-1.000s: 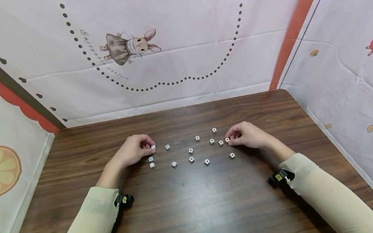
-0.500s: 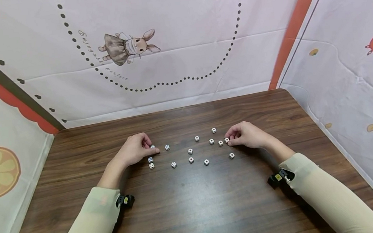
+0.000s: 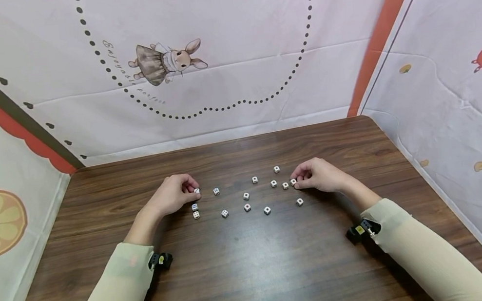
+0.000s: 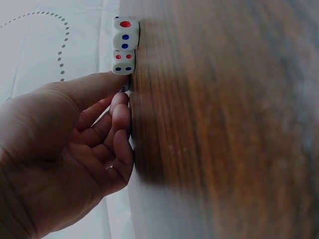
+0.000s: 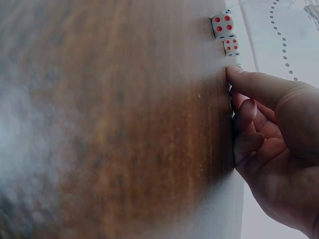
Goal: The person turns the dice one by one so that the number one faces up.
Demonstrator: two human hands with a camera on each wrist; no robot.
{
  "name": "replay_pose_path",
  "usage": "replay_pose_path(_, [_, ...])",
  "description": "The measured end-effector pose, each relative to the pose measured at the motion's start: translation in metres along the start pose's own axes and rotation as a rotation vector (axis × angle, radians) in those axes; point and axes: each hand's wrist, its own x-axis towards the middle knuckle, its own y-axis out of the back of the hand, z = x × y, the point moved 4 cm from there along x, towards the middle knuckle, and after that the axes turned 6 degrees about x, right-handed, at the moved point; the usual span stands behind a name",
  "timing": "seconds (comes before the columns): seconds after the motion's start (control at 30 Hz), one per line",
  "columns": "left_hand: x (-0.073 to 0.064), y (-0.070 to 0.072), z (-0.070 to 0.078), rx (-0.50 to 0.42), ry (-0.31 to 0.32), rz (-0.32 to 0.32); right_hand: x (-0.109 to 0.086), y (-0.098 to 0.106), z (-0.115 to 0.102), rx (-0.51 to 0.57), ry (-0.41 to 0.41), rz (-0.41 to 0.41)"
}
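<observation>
At the left of the scattered dice, my left hand (image 3: 175,192) pinches a white die (image 3: 197,191) between thumb and fingers, low at the table top. Two more dice, one a blue-dotted die (image 3: 194,207), lie just nearer me than that hand. In the left wrist view, the thumb and fingers mostly hide the pinched die (image 4: 124,87). On the right side, my right hand (image 3: 319,175) pinches another white die (image 3: 293,182) at the table surface. A neighbouring die (image 3: 285,185) lies close to its left. The right wrist view shows red-dotted dice (image 5: 223,26) beyond the thumb.
Several loose dice, such as a middle die (image 3: 246,196) and a far die (image 3: 276,169), are spread between the hands on the brown wooden table (image 3: 254,272). A printed white cloth (image 3: 237,33) hangs behind the table and at its sides.
My left thumb, stretched rightward half a second ago and covering much of the die, has drawn back, so the die shows more. My right hand keeps its pinch in place.
</observation>
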Motion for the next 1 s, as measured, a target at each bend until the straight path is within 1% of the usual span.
replay_pose_path(0.13, [-0.001,0.000,0.000,-0.007,-0.004,0.005,0.000,-0.001,0.001,0.000,0.001,-0.001])
replay_pose_path(0.33, [-0.001,-0.001,-0.005,-0.059,-0.005,0.017,-0.001,0.000,0.000,0.001,0.007,0.001])
replay_pose_path(0.47, [0.000,-0.001,-0.007,-0.063,-0.007,0.019,0.000,0.001,0.000,-0.002,0.011,0.003])
replay_pose_path(0.77, [0.000,-0.001,-0.009,-0.078,0.033,-0.003,0.000,0.001,0.000,0.004,0.013,0.003])
replay_pose_path(0.9, [0.000,-0.001,-0.011,-0.080,0.022,-0.006,0.000,0.001,0.000,0.005,0.013,0.002])
replay_pose_path(1.0, [-0.002,0.000,-0.015,-0.084,0.010,0.006,0.000,0.001,0.000,0.008,0.013,-0.001])
